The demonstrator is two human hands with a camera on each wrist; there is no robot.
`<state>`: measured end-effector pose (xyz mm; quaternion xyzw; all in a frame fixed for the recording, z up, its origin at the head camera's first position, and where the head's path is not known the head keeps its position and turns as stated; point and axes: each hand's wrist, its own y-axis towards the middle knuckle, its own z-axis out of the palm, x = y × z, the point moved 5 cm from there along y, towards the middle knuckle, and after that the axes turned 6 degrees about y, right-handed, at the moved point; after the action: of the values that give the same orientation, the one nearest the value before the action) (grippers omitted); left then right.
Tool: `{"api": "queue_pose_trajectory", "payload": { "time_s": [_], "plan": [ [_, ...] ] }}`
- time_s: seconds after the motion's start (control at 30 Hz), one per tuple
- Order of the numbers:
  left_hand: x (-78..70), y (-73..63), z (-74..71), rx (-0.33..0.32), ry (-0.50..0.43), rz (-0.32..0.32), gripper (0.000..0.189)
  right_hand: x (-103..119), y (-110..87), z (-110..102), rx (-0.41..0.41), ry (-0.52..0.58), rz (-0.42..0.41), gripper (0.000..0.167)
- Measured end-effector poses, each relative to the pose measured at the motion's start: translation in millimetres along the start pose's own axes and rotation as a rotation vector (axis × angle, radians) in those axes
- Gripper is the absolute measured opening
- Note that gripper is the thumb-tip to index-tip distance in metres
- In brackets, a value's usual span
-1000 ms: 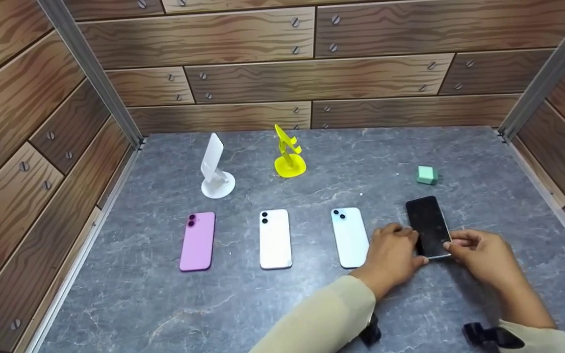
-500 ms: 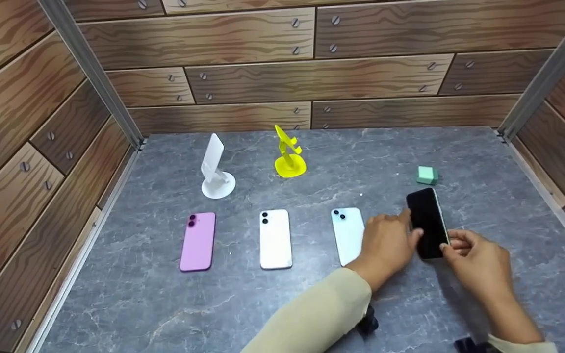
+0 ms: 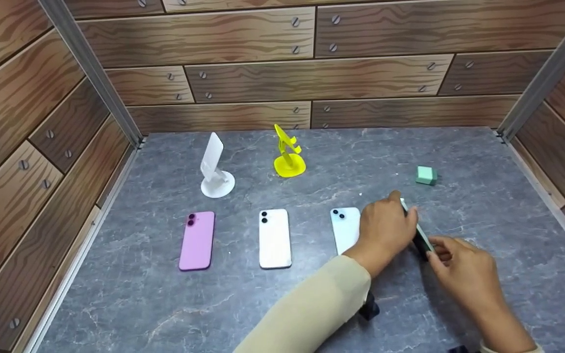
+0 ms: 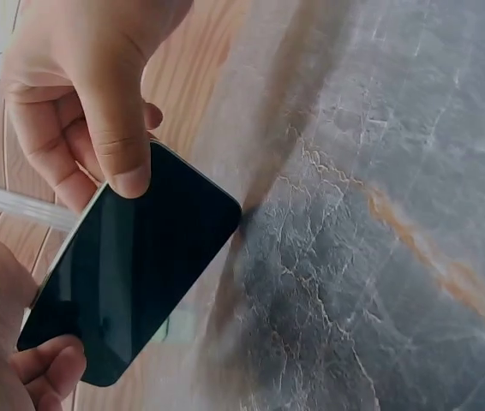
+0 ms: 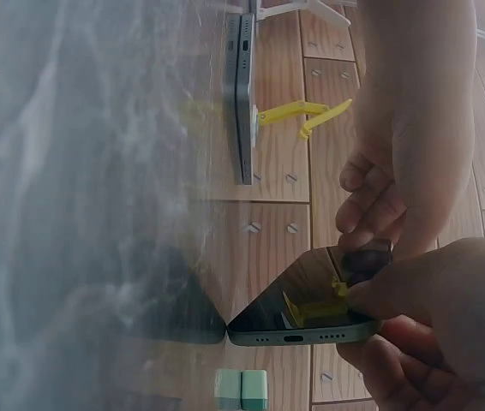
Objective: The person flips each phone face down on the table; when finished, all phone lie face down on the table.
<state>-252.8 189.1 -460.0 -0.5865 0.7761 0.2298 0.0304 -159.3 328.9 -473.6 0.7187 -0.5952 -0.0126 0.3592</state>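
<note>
A black-screened phone (image 3: 422, 240) is tilted up, seen nearly along its pale edge in the head view. My right hand (image 3: 466, 272) pinches its near end, with the thumb on the dark screen (image 4: 161, 240) in the left wrist view. At the far end my left hand (image 3: 385, 230) grips it between thumb and fingers. The right wrist view shows the phone's port edge (image 5: 302, 336), one corner right at the tabletop. Beside my left hand lies a light blue phone (image 3: 346, 230), face down and partly covered by that hand.
A white phone (image 3: 275, 239) and a pink phone (image 3: 197, 240) lie face down to the left. Behind them stand a white phone stand (image 3: 218, 184) and a yellow phone stand (image 3: 290, 164). A green charger plug (image 3: 426, 175) sits at the back right. Wood-patterned walls (image 3: 248, 81) enclose the table.
The black-screened phone has gone from lying nearly flat to tilted up towards its edge, turning to the left. My left hand has shifted to its far end; both hands moved slightly left.
</note>
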Motion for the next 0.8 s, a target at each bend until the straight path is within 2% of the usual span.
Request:
{"api": "queue_pose_trajectory", "payload": {
  "time_s": [0.23, 0.37, 0.43, 0.6, 0.67, 0.8],
  "plan": [
    [3.0, -3.1, -0.4, -0.051, -0.057, 0.011, 0.029, -3, 0.0, 4, 0.028, 0.081, 0.025, 0.027],
    [6.2, -5.5, 3.0, -0.038, -0.094, 0.005, 0.031, -7, -2.7, 10, 0.105, 0.129, 0.039, 0.029],
    [7.6, -6.1, 4.8, -0.019, -0.112, 0.008, 0.032, -12, -3.7, 12, 0.177, 0.137, 0.062, 0.038],
    [9.0, -5.8, 7.3, 0.014, -0.149, 0.018, 0.036, -34, -5.7, 12, 0.378, 0.181, 0.154, 0.079],
    [8.9, -5.7, 7.5, 0.017, -0.153, 0.018, 0.038, -44, -7.5, 14, 0.446, 0.212, 0.185, 0.091],
    [8.0, -6.0, 8.1, 0.014, -0.143, 0.022, 0.038, -56, -9.9, 17, 0.522, 0.234, 0.236, 0.093]
  ]
}}
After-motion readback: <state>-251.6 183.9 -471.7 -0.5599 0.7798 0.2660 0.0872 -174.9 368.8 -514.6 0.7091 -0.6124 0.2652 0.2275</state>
